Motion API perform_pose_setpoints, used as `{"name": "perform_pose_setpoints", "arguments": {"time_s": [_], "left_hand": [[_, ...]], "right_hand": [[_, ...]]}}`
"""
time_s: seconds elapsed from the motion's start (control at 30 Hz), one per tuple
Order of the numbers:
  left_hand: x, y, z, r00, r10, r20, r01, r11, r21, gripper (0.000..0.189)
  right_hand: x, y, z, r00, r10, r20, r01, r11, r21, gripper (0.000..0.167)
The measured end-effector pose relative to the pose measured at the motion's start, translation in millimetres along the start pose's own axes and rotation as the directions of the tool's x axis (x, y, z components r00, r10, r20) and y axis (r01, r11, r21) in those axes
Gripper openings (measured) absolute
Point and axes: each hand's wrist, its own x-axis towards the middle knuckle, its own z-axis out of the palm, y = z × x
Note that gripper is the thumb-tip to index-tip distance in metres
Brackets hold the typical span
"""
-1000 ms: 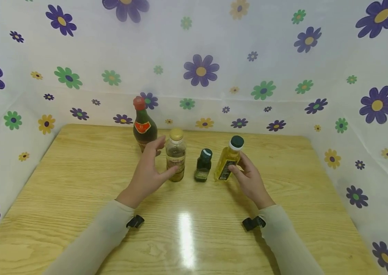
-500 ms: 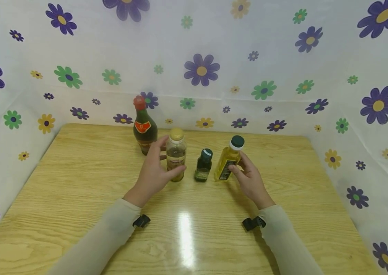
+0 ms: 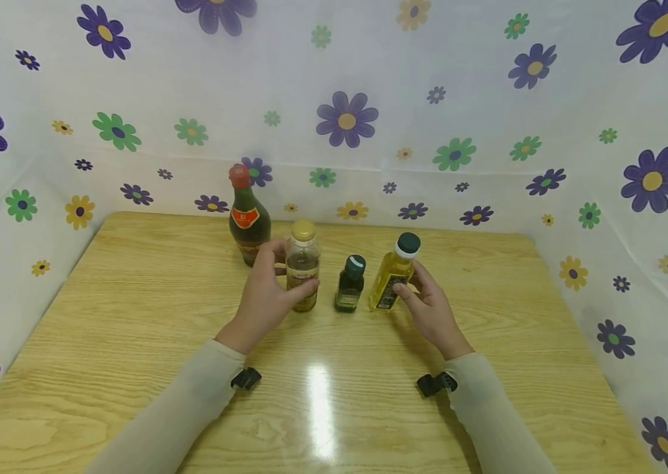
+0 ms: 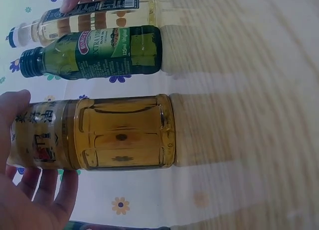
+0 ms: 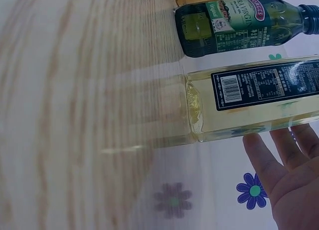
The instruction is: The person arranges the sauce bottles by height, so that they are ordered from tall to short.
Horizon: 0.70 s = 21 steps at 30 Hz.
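My left hand (image 3: 265, 296) holds a clear glass bottle (image 3: 303, 263) with a gold-yellow cap and amber liquid, thumb in front and fingers behind. In the left wrist view this bottle (image 4: 124, 133) stands upright on the table. On the right, my right hand (image 3: 433, 309) grips a bottle of yellow oil (image 3: 389, 280) with a dark green cap and a black label. That bottle leans a little to the right in the head view; its base (image 5: 195, 108) meets the table. A small dark green olive oil bottle (image 3: 349, 286) stands between the two, untouched.
A tall green bottle (image 3: 249, 220) with a red cap and red label stands behind my left hand. The wooden table (image 3: 150, 316) carries all the bottles. Flower-printed white cloth (image 3: 405, 131) walls the back and sides.
My left hand has moved right and closed in on the yellow-capped bottle, thumb now across its front. My right hand and the bottles stay in place.
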Motion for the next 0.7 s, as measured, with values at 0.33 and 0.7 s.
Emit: {"name": "perform_pose_setpoints", "arguments": {"time_s": [0.33, 0.7], "left_hand": [[1.7, -2.5, -2.7, 0.999, 0.008, 0.034, -0.007, 0.999, -0.041, 0.072], [-1.0, -3.3, 1.0, 0.999, 0.01, -0.037, -0.01, 1.0, 0.011, 0.077]], "right_hand": [[-0.2, 0.0, 0.0, 1.0, 0.0, 0.001, 0.0, 1.0, 0.01, 0.058], [-0.5, -0.2, -0.4, 1.0, -0.006, -0.002, 0.006, 1.0, 0.007, 0.057]]}}
